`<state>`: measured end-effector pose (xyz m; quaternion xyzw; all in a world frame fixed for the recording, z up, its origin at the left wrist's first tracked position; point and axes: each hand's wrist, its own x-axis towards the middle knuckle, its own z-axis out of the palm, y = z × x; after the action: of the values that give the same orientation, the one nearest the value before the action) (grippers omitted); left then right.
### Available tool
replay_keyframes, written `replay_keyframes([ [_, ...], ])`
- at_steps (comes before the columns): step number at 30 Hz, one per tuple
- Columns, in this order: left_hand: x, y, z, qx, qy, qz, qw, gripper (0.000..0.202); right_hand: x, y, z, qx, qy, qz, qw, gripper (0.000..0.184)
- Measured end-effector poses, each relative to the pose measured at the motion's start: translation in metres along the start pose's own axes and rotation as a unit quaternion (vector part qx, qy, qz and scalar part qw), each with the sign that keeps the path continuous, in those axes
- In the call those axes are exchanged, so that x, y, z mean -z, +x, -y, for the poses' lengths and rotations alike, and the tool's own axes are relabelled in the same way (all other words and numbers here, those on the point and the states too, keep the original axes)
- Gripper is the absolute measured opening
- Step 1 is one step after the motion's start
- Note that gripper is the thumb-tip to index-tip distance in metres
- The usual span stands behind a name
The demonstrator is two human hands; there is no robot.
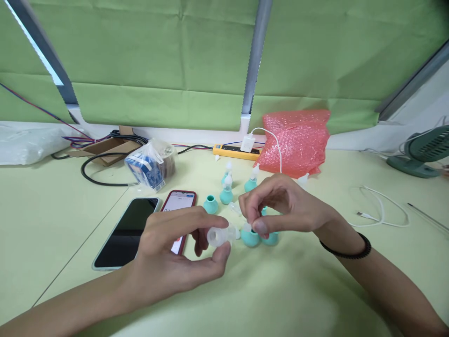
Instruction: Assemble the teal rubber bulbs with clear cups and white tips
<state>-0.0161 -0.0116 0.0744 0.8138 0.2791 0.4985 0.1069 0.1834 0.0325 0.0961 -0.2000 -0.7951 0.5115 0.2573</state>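
Note:
Between the thumb and fingers of my left hand (175,248) is a hollow, translucent plastic nozzle (218,236), its open end facing me. My right hand (286,206) is pinched just right of it, above a teal rubber bulb (250,238); what its fingertips hold is hidden. Another teal bulb (270,239) sits partly under that hand. Farther back, an uncapped teal bulb (210,204) stands upright with its mouth showing. Beside it are bulbs fitted with clear tips, including one bulb (226,195) and another bulb (250,185). A loose clear nozzle (235,208) lies among them.
Left are a black-screened phone (126,234) and a red-edged phone (178,201). Behind them lie a plastic-wrapped blue box (145,166) and cables. A yellow power strip (228,152), red bubble wrap (294,145), a white cable (382,215) and a green fan (426,150) are farther back and right.

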Motion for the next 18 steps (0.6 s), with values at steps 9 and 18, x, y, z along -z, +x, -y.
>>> replay_keyframes([
  [9, -0.002, 0.007, 0.024, 0.11, 0.144, 0.168, 0.969, 0.013, 0.001, 0.008, -0.01, -0.053, -0.244, -0.078, 0.965, 0.007],
  [18, -0.019, 0.002, 0.054, 0.054, 0.255, 0.349, 0.9, 0.017, 0.0, 0.009, -0.04, -0.097, -0.491, -0.004, 0.866, 0.015],
])
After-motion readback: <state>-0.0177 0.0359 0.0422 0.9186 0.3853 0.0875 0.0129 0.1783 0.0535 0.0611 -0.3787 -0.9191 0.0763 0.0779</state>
